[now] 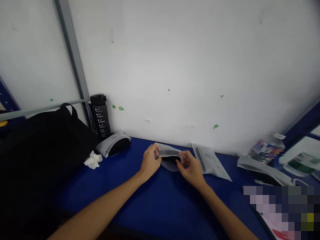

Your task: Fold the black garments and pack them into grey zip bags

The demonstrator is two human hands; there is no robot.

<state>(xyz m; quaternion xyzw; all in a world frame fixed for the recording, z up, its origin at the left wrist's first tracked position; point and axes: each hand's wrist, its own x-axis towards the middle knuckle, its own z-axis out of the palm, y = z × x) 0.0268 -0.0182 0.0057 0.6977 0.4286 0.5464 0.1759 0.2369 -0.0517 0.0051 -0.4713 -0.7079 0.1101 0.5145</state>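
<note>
Well left of the held pouch (170,152), a black bag (57,140) slumps on the blue table (150,206), with crumpled tissue (93,160) beside it and a dark bottle (101,116) upright behind, probably set back for elbow room. Nearer the held pouch, on its left, lies a bulging pouch (111,141). The left hand (150,162) grasps the held pouch's left edge; the right hand (191,168) pinches its right edge, seemingly to keep its mouth spread around the black item (171,158). Just right of the held pouch, a flatter pouch (208,158) leans against the wall (170,66); farther right are a clear bottle (266,148) and another pouch (262,168)
</note>
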